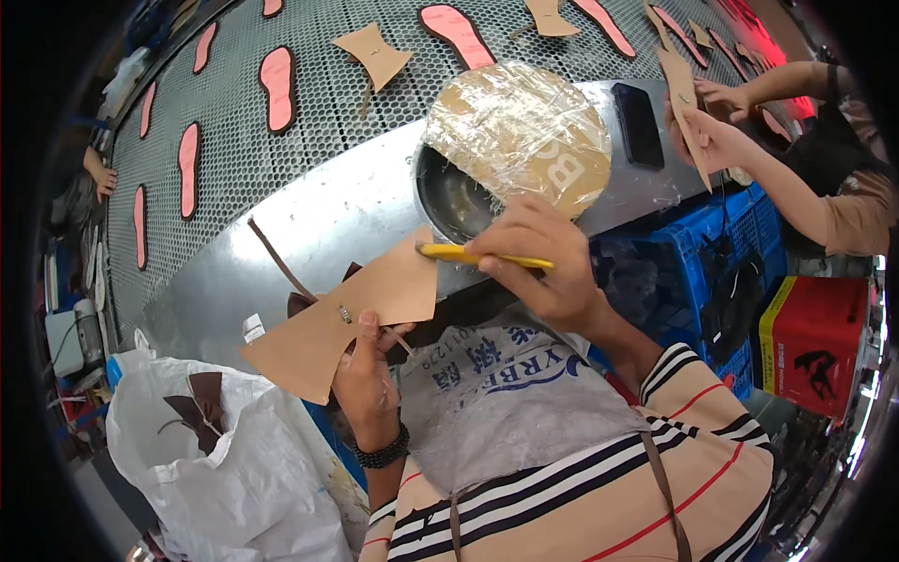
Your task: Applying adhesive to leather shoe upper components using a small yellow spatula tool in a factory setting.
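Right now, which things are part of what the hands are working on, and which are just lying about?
In use:
- left hand holding a tan cut piece
- right hand holding a yellow brush handle
- metal bowl under a wrapped round lid

Lying about:
- pink insoles on the mesh belt
- black phone
- white sack
- blue crate
- red box

The scene is lit brightly and evenly from above, and only soft shadows are cast. Glare is seen on the plastic film (pixel 524 126) over a round tin and, more dully, on the metal table (pixel 318 225). A red glow is picked up at the upper right. Straight edges are bent toward the rim, where the picture is darkened to black. The far corners appear slightly soft, perhaps blurred.
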A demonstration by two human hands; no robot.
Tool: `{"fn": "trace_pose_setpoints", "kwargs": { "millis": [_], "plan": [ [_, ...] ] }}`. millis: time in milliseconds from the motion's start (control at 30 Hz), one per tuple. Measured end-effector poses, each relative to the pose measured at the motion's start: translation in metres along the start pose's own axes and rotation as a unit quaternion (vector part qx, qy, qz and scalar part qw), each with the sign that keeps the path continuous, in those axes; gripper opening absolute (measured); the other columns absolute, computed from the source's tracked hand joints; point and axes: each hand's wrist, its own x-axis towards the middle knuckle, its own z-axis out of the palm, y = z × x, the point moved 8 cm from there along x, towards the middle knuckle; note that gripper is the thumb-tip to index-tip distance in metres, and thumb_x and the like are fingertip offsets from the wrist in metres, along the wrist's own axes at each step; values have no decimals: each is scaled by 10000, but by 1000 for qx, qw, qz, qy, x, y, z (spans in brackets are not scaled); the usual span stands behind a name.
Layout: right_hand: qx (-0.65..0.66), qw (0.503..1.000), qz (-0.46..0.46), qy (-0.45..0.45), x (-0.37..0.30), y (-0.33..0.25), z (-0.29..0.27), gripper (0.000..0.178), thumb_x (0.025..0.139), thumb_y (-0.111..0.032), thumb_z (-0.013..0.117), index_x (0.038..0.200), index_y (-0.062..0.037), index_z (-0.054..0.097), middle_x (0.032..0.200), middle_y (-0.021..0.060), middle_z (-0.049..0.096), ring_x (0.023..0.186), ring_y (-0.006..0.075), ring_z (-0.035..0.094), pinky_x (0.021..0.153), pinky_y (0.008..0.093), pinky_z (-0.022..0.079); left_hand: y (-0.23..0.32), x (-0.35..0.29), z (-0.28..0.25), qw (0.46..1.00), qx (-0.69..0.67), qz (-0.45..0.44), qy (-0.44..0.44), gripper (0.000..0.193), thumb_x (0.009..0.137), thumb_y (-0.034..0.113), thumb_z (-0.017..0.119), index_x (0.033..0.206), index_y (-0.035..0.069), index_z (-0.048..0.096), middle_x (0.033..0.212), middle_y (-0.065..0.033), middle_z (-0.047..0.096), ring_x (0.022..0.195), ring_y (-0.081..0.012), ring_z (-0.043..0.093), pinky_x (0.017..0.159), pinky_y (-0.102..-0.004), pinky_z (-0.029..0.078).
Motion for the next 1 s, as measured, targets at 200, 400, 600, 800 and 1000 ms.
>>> {"fn": "trace_pose_setpoints", "kwargs": {
  "millis": [200,400,600,800,1000],
  "plan": [
    [83,995,-8,-56,-9,-16,11,85,889,-100,741,948,-39,736,844,79,674,779,261,587,706,374,465,-1,1,8,999,-46,18,12,384,1008,19,621,1362,-33,483,1267,-157,630,1101,-276,690,871,-429,637],
    [67,995,53,58,-7,0,-18,73,901,-85,722,946,-36,751,844,89,717,762,255,613,727,368,476,8,23,29,995,-82,48,-36,452,1004,-30,587,1431,-52,438,1371,-182,565,1237,-292,623,1065,-452,553],
    [-127,990,60,10,-13,20,8,121,834,-46,778,952,-38,754,876,91,736,811,269,656,765,387,493,-2,45,58,984,-153,82,-39,569,928,-168,580,1455,-21,425,1428,-168,534,1296,-288,580,1117,-444,511],
    [-34,978,112,175,-15,2,1,82,835,-27,752,917,-29,753,866,123,739,777,294,684,733,382,526,-16,51,61,979,-169,113,-4,529,931,-172,564,1428,-40,440,1415,-165,544,1270,-274,592,1093,-414,524],
    [-44,967,128,215,-19,9,-11,85,859,8,734,942,1,749,862,137,734,805,253,704,771,349,541,-22,50,60,983,-151,102,28,323,980,-93,553,1302,-81,560,1300,-185,638,1179,-274,651,1054,-384,536]
  ]
}}
